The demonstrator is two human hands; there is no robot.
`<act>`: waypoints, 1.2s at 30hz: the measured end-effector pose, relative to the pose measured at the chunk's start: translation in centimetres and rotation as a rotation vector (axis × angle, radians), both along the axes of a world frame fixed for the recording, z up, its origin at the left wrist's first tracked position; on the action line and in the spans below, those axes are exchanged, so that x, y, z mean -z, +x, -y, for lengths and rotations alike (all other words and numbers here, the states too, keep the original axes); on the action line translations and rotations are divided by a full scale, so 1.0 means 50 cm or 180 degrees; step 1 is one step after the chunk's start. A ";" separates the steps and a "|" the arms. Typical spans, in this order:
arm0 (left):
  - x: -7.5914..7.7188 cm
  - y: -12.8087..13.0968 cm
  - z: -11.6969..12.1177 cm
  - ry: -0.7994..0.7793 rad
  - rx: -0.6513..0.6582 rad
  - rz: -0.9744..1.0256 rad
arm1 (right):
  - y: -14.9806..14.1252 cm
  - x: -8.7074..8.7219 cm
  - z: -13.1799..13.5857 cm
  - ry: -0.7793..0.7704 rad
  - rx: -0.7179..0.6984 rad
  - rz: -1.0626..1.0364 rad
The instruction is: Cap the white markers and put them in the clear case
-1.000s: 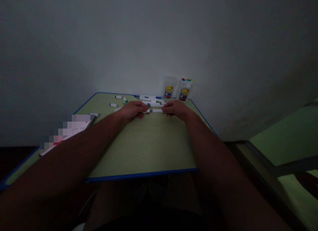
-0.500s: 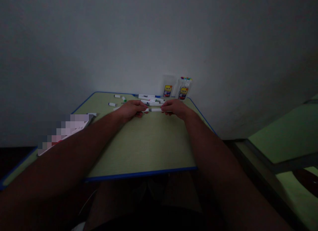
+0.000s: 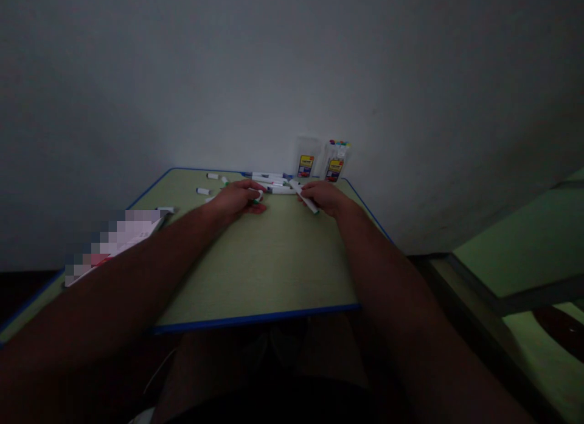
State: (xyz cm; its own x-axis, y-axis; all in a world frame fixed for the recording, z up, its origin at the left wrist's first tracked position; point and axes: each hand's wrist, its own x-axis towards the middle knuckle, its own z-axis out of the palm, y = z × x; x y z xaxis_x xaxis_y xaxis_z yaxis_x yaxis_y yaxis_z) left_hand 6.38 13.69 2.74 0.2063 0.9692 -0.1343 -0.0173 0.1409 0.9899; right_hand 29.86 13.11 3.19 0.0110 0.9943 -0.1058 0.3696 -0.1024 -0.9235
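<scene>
My left hand [image 3: 233, 199] is above the far half of the table, its fingers closed round a small white marker cap [image 3: 260, 196] with a bit of green on it. To its right, my right hand [image 3: 327, 196] grips a white marker [image 3: 309, 204] slantwise between thumb and fingers; its near end looks green. The cap and the marker are apart. Just behind the hands lie several white markers [image 3: 281, 191] in a loose pile. Loose white caps [image 3: 203, 191] are scattered to the left of my left hand.
Against the wall stand a clear plastic case [image 3: 306, 163] with a yellow label and a second case [image 3: 335, 166] with colourful marker ends at its top. A partly blurred-out flat item [image 3: 132, 234] lies on the left of the blue-edged table [image 3: 274, 260].
My hands have drawn apart, separating the cap from the marker. In my right hand the marker has turned from level to slanted, its near end now pointing down to the right.
</scene>
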 end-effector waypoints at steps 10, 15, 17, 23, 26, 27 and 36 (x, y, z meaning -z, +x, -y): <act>0.018 -0.007 -0.015 0.0158 0.0024 0.0052 | -0.013 -0.016 0.020 -0.0286 0.0063 -0.1040; 0.019 -0.008 -0.017 0.0108 0.0068 0.0184 | -0.009 -0.009 0.013 -0.0225 0.0000 -0.1244; 0.018 -0.009 -0.015 0.0091 0.0073 0.0178 | -0.008 -0.007 0.012 -0.0214 -0.0006 -0.1241; 0.016 -0.008 -0.013 0.0088 0.0120 0.0149 | -0.009 -0.010 0.015 -0.0201 -0.0010 -0.1180; 0.020 -0.009 -0.017 0.0114 0.0142 0.0157 | -0.010 -0.011 0.015 -0.0203 0.0017 -0.1167; 0.021 -0.009 -0.017 0.0117 0.0149 0.0142 | -0.010 -0.011 0.016 -0.0204 0.0011 -0.1163; 0.012 -0.008 -0.008 0.0086 0.0082 0.0027 | -0.012 -0.013 0.018 -0.0193 0.0025 -0.1124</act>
State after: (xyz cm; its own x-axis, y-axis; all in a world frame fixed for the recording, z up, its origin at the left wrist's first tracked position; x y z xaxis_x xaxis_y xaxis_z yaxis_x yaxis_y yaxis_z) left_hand 6.01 14.09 2.16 0.2322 0.9668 -0.1063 -0.0225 0.1146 0.9932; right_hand 29.25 12.23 3.84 -0.0292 0.9861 -0.1633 0.0278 -0.1625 -0.9863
